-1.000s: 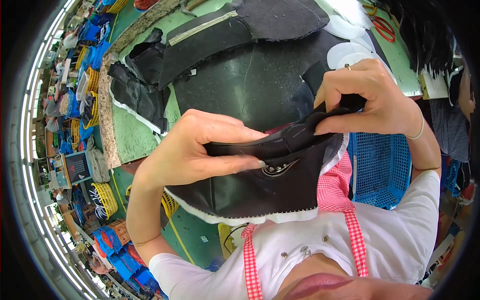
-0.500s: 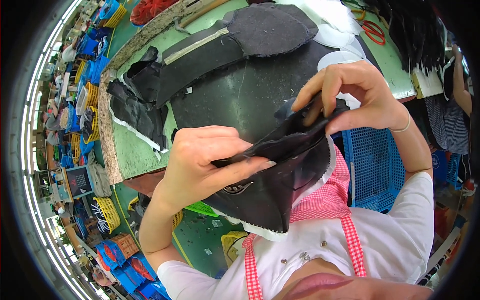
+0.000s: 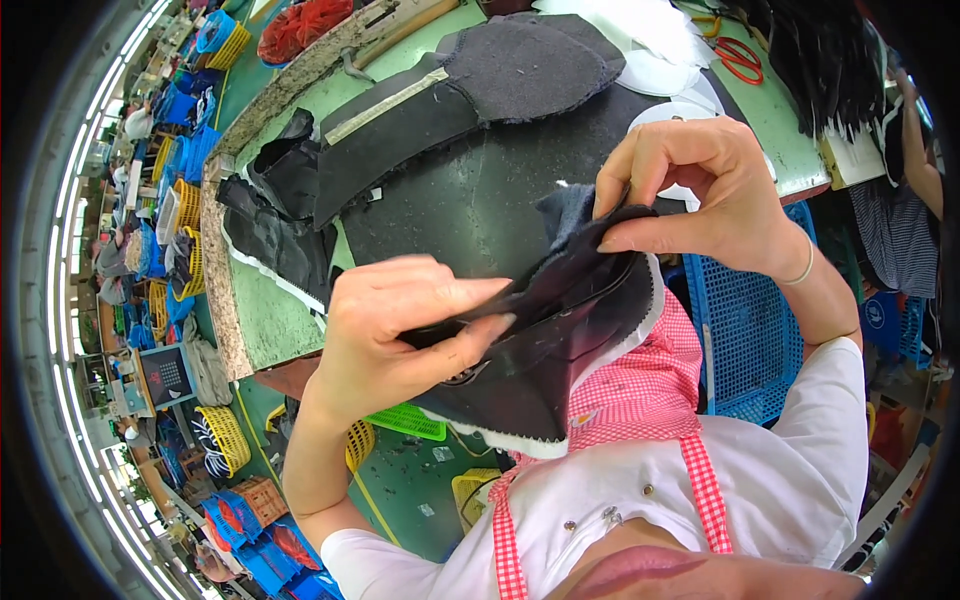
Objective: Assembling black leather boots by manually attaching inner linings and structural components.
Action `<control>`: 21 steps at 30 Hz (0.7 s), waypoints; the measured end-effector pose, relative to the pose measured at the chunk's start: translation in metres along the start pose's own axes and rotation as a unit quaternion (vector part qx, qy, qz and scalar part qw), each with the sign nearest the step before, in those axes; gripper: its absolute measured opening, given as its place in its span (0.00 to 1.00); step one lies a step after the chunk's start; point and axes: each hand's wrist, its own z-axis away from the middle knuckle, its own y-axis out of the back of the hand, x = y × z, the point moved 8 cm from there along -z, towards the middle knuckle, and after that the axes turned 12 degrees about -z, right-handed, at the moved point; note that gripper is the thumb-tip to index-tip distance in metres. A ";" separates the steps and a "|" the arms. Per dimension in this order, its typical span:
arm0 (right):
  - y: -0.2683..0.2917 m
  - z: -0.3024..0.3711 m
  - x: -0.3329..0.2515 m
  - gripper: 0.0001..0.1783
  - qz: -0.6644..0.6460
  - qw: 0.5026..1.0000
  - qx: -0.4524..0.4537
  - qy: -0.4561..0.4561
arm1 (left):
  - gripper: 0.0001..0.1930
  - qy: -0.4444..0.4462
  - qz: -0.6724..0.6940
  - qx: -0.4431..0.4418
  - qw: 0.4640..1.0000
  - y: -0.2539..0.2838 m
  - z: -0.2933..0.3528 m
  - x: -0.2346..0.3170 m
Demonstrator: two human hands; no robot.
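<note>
A black shoe upper (image 3: 530, 390) with a white, zigzag-cut lower edge hangs between my two hands, above my lap and the table's near edge. My left hand (image 3: 395, 330) pinches its folded top edge between thumb and fingers. At the opposite end, my right hand (image 3: 700, 190) grips the same edge, thumb below and fingertips over it. Dark fuzzy lining (image 3: 567, 215) shows beside the right fingertips. Part of the upper's inside is hidden by the folds and my fingers.
On the green table (image 3: 285, 335) lie a black mat (image 3: 430, 235), a black strip with a felt piece (image 3: 530, 65), other black uppers (image 3: 275, 245), white pieces (image 3: 655, 75) and red-handled scissors (image 3: 740, 62). A blue basket (image 3: 750, 330) stands at right. Another person's arm (image 3: 922, 165) shows at far right.
My right hand has shifted a little left along the edge, and its fingers have closed flatter on it. More of the fuzzy lining shows. The upper has moved slightly left.
</note>
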 end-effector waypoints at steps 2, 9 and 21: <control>-0.002 -0.001 -0.005 0.15 0.023 0.999 0.034 0.015 | 0.15 0.011 0.003 0.035 0.999 0.002 -0.008 0.002; -0.012 -0.003 -0.002 0.11 -0.029 0.999 0.020 -0.018 | 0.10 0.055 -0.030 0.103 0.993 -0.011 -0.018 0.008; -0.003 -0.011 0.001 0.14 -0.019 1.000 -0.012 0.013 | 0.10 0.109 -0.011 0.048 0.993 -0.010 -0.024 0.005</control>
